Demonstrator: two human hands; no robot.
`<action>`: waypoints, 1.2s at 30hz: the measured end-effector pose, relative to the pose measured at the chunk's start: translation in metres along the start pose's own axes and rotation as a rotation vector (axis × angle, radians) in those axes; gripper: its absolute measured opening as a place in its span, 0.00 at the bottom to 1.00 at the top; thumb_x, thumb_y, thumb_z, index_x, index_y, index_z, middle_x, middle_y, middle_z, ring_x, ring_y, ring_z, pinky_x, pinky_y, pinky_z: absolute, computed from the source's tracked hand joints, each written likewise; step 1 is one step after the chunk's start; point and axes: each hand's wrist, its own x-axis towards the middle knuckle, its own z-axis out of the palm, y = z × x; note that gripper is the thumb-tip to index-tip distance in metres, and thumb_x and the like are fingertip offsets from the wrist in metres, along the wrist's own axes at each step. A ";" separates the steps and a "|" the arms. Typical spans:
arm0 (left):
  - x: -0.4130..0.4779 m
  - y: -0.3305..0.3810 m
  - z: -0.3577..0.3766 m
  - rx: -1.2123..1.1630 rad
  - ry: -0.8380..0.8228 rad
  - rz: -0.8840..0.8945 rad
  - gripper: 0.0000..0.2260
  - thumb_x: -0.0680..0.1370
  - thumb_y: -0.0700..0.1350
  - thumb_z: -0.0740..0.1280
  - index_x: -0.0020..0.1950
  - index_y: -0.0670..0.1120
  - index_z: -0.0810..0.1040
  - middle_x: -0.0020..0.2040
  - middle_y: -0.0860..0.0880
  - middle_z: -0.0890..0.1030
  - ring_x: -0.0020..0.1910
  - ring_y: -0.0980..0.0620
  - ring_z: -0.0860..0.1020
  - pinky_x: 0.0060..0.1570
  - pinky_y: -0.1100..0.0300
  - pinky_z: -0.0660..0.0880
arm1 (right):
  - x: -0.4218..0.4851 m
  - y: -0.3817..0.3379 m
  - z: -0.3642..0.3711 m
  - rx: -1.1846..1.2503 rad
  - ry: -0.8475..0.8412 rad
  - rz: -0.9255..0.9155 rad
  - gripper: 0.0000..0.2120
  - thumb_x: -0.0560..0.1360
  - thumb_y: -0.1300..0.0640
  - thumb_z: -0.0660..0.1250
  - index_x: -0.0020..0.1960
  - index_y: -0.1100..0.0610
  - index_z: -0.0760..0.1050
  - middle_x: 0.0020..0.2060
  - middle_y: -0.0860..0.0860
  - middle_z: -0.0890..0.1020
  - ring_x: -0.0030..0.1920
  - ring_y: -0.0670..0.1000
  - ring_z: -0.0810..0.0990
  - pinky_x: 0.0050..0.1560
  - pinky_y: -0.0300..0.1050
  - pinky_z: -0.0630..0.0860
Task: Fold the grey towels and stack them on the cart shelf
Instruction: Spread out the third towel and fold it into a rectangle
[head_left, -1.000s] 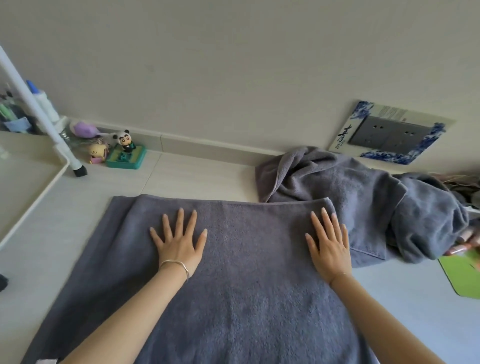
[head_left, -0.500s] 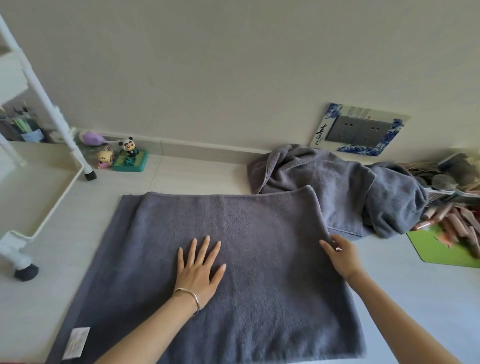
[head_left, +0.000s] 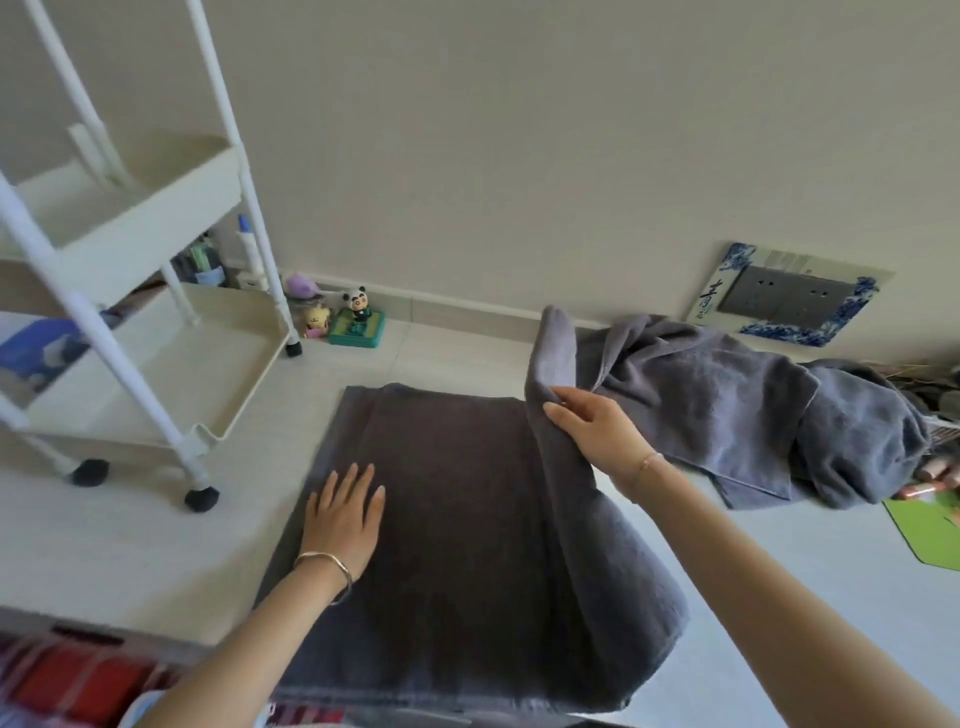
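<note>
Grey towel spread on floor beside cart. Your left hand flat, fingers spread, pinning it. Right hand pinched on lifted right edge. Carry edge across to left side, match corners, keep left palm anchoring. Second towel heaped behind.

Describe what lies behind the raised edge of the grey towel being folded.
Behind the raised edge held by the right hand lies a crumpled grey towel. Its near-left part and the floor beneath are hidden.

Towel's near edge cut off below.
</note>
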 end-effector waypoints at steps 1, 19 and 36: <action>0.000 -0.014 -0.004 -0.021 0.010 -0.018 0.22 0.83 0.52 0.46 0.77 0.51 0.52 0.78 0.50 0.51 0.77 0.48 0.48 0.75 0.52 0.46 | 0.004 -0.005 0.023 -0.032 -0.031 -0.014 0.12 0.78 0.61 0.62 0.60 0.58 0.78 0.50 0.53 0.82 0.49 0.46 0.77 0.56 0.40 0.73; 0.052 -0.043 -0.024 -0.301 0.068 -0.292 0.22 0.77 0.50 0.66 0.65 0.40 0.66 0.60 0.40 0.74 0.59 0.39 0.73 0.58 0.49 0.70 | 0.040 0.104 0.137 -0.698 -0.100 -0.126 0.26 0.79 0.41 0.46 0.75 0.46 0.56 0.75 0.46 0.57 0.76 0.49 0.51 0.76 0.46 0.43; 0.016 0.029 0.000 -0.036 0.141 0.024 0.21 0.79 0.61 0.52 0.59 0.51 0.77 0.57 0.47 0.78 0.55 0.44 0.75 0.54 0.51 0.71 | 0.010 0.135 0.088 -1.032 0.060 -0.022 0.38 0.72 0.33 0.34 0.71 0.48 0.65 0.66 0.50 0.71 0.65 0.53 0.68 0.66 0.48 0.62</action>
